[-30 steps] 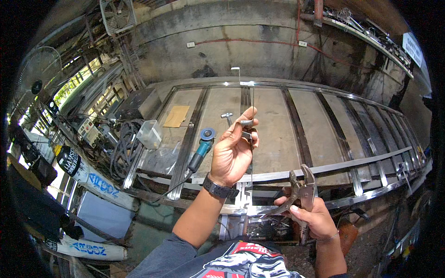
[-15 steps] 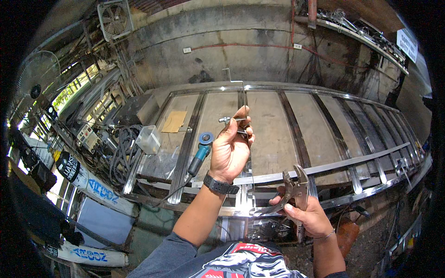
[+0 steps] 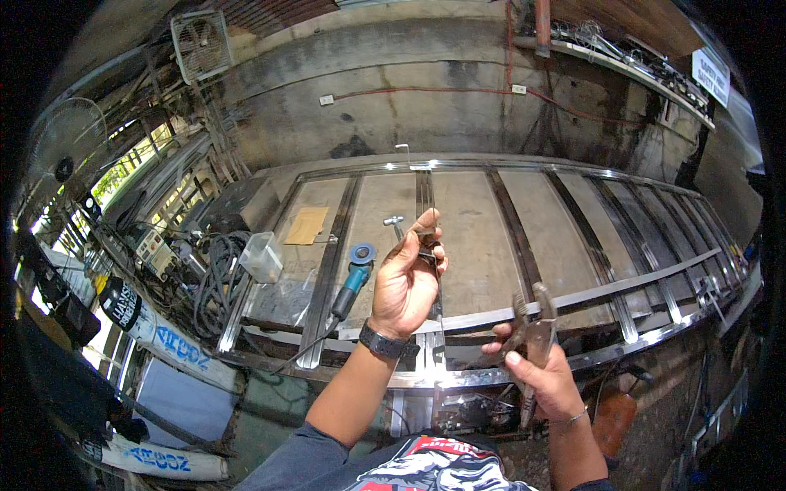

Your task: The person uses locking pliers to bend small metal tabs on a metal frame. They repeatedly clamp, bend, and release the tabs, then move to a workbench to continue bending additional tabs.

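Above the ladder-like metal frame [image 3: 508,233], left hand [image 3: 407,282] raised, fingers curled in a pinch on a thin cranked metal rod [image 3: 408,157]. Right hand [image 3: 536,372], lower, wrapped round locking pliers [image 3: 536,337]; their jaws look parted but blur. Changed in the last second: the rod's bent tip has swung, and the pliers, sharp a half-second ago, now smear; I read a shifting grip. Pliers and rod stand apart, so no bite on it. Angle grinder [image 3: 352,282] and hammer [image 3: 393,221] left of the rod. Lettering: blue capitals on the upper white cylinder [image 3: 172,340] and lower white cylinder [image 3: 155,457]; printed wall sign [image 3: 710,76].
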### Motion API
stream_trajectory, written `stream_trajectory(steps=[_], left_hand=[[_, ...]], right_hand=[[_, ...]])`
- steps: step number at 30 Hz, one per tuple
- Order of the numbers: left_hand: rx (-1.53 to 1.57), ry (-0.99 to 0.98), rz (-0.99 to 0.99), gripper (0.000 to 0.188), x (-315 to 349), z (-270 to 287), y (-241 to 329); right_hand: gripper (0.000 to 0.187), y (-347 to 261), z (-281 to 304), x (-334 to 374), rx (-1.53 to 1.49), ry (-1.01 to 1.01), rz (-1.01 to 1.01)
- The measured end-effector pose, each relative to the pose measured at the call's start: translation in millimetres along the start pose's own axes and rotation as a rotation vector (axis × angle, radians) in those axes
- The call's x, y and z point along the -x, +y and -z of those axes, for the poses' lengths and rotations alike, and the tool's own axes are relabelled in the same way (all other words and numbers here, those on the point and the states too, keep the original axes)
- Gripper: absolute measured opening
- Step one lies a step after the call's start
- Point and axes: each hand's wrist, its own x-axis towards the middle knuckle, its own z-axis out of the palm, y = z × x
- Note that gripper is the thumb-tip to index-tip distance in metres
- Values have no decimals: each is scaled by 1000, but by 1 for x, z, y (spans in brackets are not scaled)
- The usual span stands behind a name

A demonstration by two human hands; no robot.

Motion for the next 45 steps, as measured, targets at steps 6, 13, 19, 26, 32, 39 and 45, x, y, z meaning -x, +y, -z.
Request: stream_trajectory(steps=[6,13,19,26,32,39,45], left_hand=[[-76,-46,29,50,20,-3,-15],[-265,-39,97,49,60,-7,-29],[-267,-91,122,47,74,-3,-35],[-308,-108,124,45,81,0,-41],[-403,-128,69,41,82,-4,-46],[-612,-194,219,21,62,-21,-26],[-901,-302,-155,9,92,-29,-22]], right_hand=[[49,-34,2,-10,-116,-71,45],[49,-45,-4,-21,-74,-371,-151],[38,-59,-7,-11,-12,-382,-90],[37,-57,1,-7,82,-315,-176],[40,-65,5,1,212,-309,-212],[44,-63,3,16,411,-338,-207],[54,-50,1,34,629,-477,-61]])
